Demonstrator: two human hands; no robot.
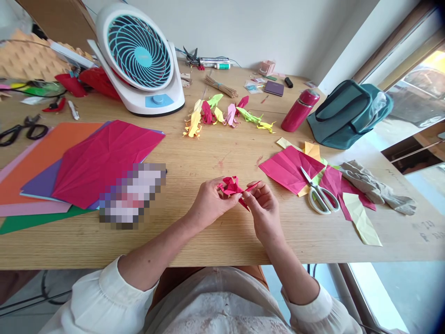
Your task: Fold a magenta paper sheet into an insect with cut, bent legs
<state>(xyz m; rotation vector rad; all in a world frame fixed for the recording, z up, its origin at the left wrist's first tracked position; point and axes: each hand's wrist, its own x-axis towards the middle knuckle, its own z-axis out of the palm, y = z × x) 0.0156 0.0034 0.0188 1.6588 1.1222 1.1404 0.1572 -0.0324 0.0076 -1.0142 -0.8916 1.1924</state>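
Above the front of the table, both hands hold a small red folded-paper figure (231, 186) with thin pointed parts. My left hand (212, 202) grips its body from the left, the thumb pressed along the lower side. My right hand (262, 206) pinches a narrow pointed part on the right between thumb and fingers. Several finished paper figures in yellow, red, pink and green, among them a yellow one (193, 124), stand farther back on the table. Scissors with white handles (321, 198) lie to the right of my right hand, on red paper scraps (292, 168).
At left lies a stack of coloured paper with a creased red sheet (107, 162) on top, beside a blurred-out rectangular object (134, 197). A white fan (141, 55) stands behind. A red flask (300, 110), a teal bag (344, 116) and grey gloves (377, 185) are at right.
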